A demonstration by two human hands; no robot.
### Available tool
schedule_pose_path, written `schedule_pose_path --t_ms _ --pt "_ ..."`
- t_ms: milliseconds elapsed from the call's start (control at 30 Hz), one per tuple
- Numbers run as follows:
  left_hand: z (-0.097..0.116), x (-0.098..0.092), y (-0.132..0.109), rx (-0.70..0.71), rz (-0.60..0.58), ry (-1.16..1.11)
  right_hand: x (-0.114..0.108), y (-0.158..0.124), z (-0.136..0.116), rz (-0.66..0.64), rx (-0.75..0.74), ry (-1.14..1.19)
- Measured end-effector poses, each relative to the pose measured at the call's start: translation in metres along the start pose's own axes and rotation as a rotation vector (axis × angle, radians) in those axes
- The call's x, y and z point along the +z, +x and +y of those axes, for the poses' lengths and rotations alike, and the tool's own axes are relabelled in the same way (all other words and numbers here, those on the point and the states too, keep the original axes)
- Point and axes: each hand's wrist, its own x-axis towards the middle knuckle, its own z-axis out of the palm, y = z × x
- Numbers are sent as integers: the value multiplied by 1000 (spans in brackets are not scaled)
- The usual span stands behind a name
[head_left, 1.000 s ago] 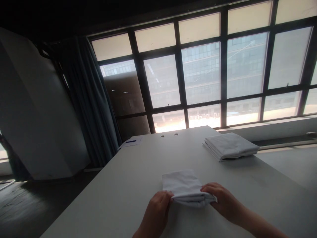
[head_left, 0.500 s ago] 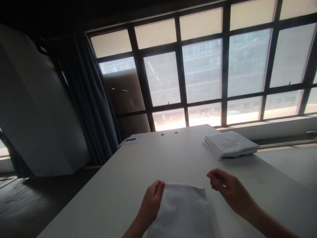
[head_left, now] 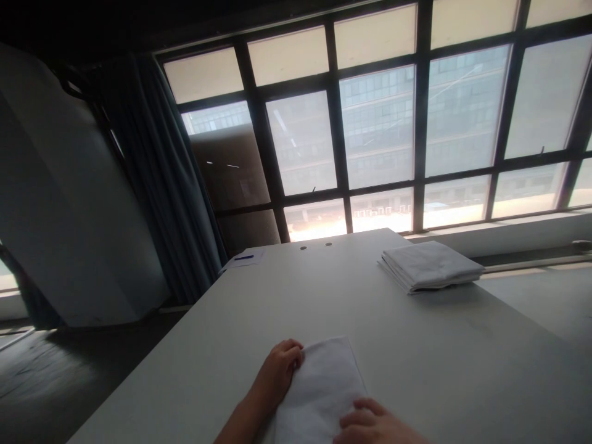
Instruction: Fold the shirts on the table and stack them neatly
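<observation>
A folded white cloth (head_left: 321, 382) lies on the white table at the bottom middle, its lower part cut off by the frame. My left hand (head_left: 283, 370) is closed on the cloth's upper left edge, fingers curled over it. At the cloth's lower right side, my right hand (head_left: 370, 422) rests on it with the fingers somewhat apart; the wrist is near the frame's bottom edge.
A stack of folded white cloths (head_left: 430, 265) sits on the table (head_left: 287, 296) at the right. Paper (head_left: 252, 259) with a pen (head_left: 243, 257) lies at the far left corner. Behind are windows and a blue curtain (head_left: 161, 172).
My right hand has come down and left from the air onto the cloth. The cloth now looks narrower and more slanted. My left hand's fingers have shifted slightly at the edge.
</observation>
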Motion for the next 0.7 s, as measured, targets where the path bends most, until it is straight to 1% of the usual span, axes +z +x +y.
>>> schedule_pose_path --t_ms 33,67,100,167,200,233,267,300,333,367,433,500,567,600,700 --pt "1 0 0 -11 3 11 -14 -7 7 -47 37 -12" --pt "1 0 -1 -22 13 34 -28 -14 16 -78 109 -41" --pt "1 0 -2 -29 26 69 -42 -21 25 -71 226 -96" --pt "5 1 -5 -18 45 141 -64 -35 46 -6 482 -270" --pt "8 3 -7 4 42 166 -70 -39 54 46 594 -367" --pt "12 5 -8 34 30 176 -74 -42 59 102 673 -447" --pt "16 8 -10 68 7 173 -74 -42 61 159 712 -499" --pt "21 11 -11 101 -21 161 -71 -40 58 208 711 -517" --pt "24 14 -12 129 -50 149 -65 -36 53 242 674 -502" --pt "27 16 -12 149 -73 142 -57 -30 45 248 612 -464" --pt "30 20 -11 158 -95 154 -38 -19 28 190 473 -384" --pt "30 21 -7 150 -101 195 -19 -10 18 125 392 -356" --pt "30 22 -4 155 -107 230 -8 -7 19 112 384 -380" --pt "31 23 -3 169 -113 240 -6 -8 23 120 393 -399" --pt "36 29 -2 228 -107 266 -15 -14 41 141 424 -446"
